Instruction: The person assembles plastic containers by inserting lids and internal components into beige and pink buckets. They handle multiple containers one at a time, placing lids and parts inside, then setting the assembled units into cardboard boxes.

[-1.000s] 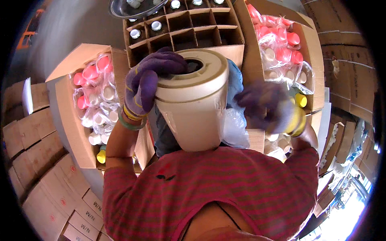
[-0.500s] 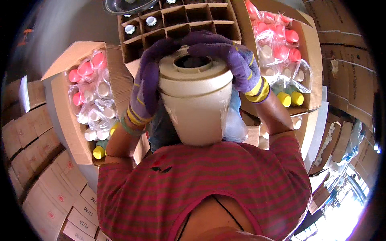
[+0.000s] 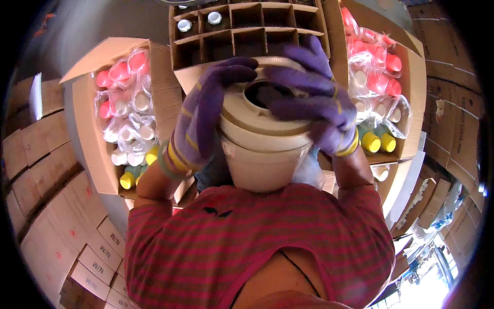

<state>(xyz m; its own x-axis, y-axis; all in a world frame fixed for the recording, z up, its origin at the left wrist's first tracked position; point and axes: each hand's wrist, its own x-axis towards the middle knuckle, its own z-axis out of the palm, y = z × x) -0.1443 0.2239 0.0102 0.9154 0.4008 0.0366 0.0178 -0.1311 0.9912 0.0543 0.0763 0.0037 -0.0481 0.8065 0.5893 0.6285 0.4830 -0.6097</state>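
Note:
A cream plastic tub [image 3: 267, 167] stands close against my body. Its round lid [image 3: 231, 110] has a dark circular hole [image 3: 267, 93] in the middle. My left hand [image 3: 206, 105], in a purple glove with yellow bands, cups the left side of the lid with its fingers curved over the far rim. Over the right of the lid is my right hand [image 3: 321, 95], in a matching glove, a little blurred. Its fingers are spread, some reaching across the edge of the hole; whether they press on the lid I cannot make out.
Beyond the tub sits a divided carton [image 3: 247, 32] with several white-capped bottles [image 3: 214, 18]. Open cartons of plastic-wrapped bottles with pink, white and yellow caps flank me on the left [image 3: 82, 110] and right [image 3: 418, 110]. Stacked brown boxes [image 3: 46, 149] line both sides.
My right hand has loosened from the lid's right edge and spread its fingers over the top. The tub and lid appear tilted, and the whole view has shifted slightly.

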